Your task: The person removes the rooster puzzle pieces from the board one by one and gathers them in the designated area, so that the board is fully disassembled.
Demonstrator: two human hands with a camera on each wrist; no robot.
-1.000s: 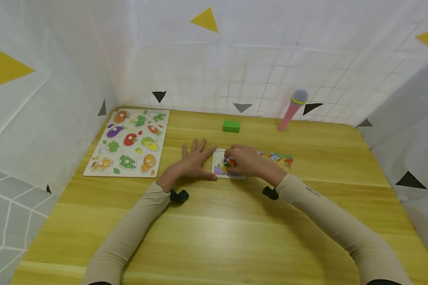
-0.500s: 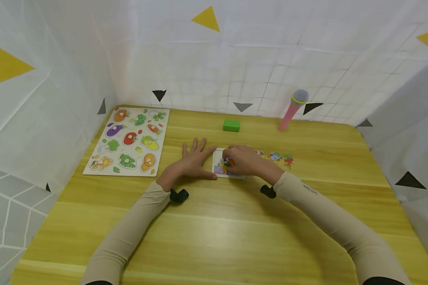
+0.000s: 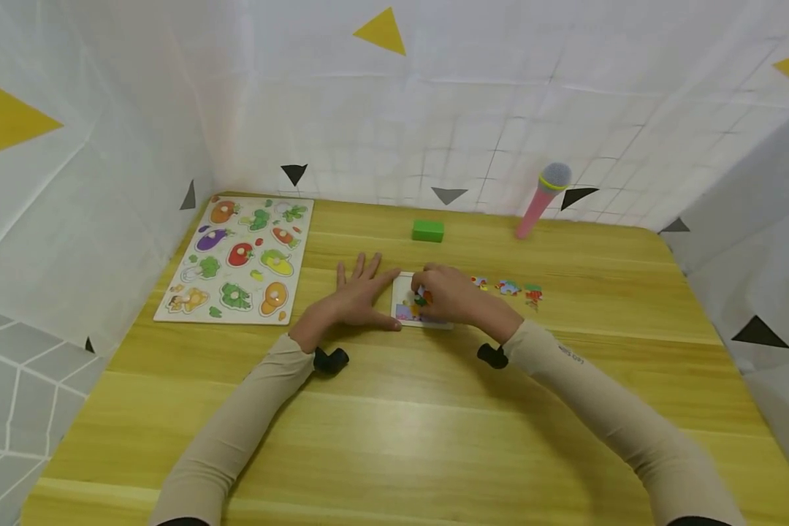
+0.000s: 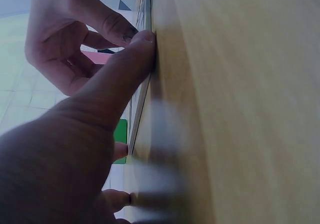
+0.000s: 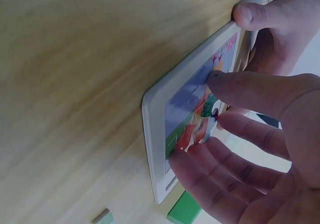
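A small jigsaw puzzle in a white frame tray (image 3: 401,285) lies mid-table, its lower part filled with purple and coloured picture pieces. My left hand (image 3: 358,301) spreads flat at the tray's left side, with thumb and index finger against its edge. Over the tray, my right hand (image 3: 450,294) has curled fingers and pinches a red-and-green puzzle piece (image 5: 207,106) between thumb and fingertips. The piece is low against the picture; whether it sits flush cannot be told. From the left wrist, the right fingers cover much of the tray.
Loose puzzle pieces (image 3: 508,288) lie in a row right of the tray. A green block (image 3: 428,231) stands behind it. A pink toy microphone (image 3: 543,201) is at the back right. At left lies a vegetable peg puzzle board (image 3: 237,259). White sheeting (image 3: 473,109) encloses the table.
My right hand has shifted slightly to the left and away from me over the tray, still with the puzzle piece. The left hand stays in place.
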